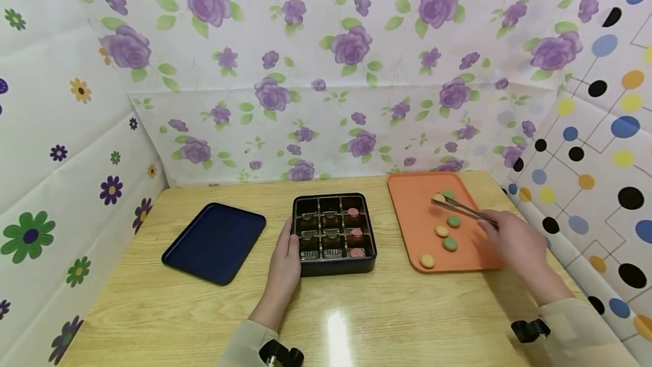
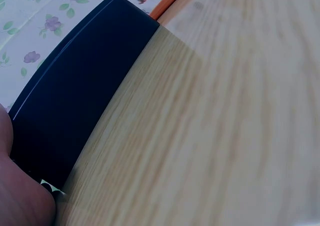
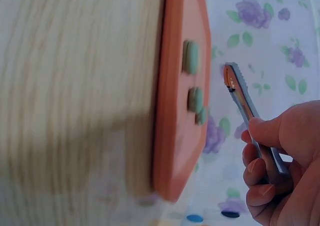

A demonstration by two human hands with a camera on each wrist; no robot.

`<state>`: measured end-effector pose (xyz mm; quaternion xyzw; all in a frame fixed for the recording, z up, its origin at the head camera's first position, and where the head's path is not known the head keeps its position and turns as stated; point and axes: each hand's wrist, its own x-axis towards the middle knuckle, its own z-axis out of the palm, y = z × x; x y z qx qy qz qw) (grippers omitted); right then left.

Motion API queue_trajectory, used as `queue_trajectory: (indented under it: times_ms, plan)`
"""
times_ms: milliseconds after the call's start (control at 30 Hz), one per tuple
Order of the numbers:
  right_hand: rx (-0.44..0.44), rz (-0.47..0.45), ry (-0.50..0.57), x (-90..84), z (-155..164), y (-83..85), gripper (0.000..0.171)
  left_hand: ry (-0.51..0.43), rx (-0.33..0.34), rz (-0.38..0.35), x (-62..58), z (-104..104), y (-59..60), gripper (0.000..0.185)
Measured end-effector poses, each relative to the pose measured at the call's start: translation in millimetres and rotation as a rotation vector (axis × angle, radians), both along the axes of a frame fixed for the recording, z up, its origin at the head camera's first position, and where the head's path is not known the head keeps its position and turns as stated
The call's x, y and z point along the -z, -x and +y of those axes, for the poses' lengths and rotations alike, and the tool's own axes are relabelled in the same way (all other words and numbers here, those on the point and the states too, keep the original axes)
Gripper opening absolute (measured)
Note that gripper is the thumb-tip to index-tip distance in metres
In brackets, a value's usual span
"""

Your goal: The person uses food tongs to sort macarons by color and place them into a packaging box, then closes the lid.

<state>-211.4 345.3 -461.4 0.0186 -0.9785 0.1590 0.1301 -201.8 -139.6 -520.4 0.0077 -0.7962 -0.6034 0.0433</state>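
Observation:
A dark divided box (image 1: 336, 267) stands mid-table, with three pink macarons (image 1: 357, 252) in its right column and see-through wrappers in the other cells. My left hand (image 1: 284, 265) rests along the box's left side, its fingers fairly straight. The right hand (image 1: 517, 242) grips metal tongs (image 1: 466, 210) over the orange tray (image 1: 412, 214). Between the tongs' tips is a yellow macaron (image 1: 438, 197); the right wrist view shows the tongs (image 3: 245, 103) raised off the tray. Green macarons (image 1: 450, 243) and yellow macarons (image 1: 427, 260) lie on the tray.
A dark blue tray (image 1: 214, 242) lies on the left of the wooden table (image 1: 407, 321). Patterned cloth walls (image 1: 316, 72) enclose the back and both sides. The orange tray sits close to the right wall.

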Motion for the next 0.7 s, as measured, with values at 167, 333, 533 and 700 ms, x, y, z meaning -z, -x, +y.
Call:
queue_trajectory:
  times_ms: [167,333,533,700]
  plan:
    - [-0.036,0.018,0.004,-7.3,-18.3,1.8,0.033,-0.012,0.000,-0.011,-1.3,-0.8,0.7,0.057]
    - [-0.064,0.022,0.027,-12.7,-34.8,3.1,0.032,-0.018,0.004,-0.025,-2.5,-2.2,-0.3,0.057]
    - [-0.098,0.031,0.047,-19.3,-56.3,1.6,0.034,-0.009,0.002,-0.031,-0.4,-2.8,-0.5,0.057]
    - [-0.132,0.052,0.051,-23.4,-71.7,1.7,0.031,-0.011,0.000,-0.027,-0.6,-1.9,-0.2,0.057]
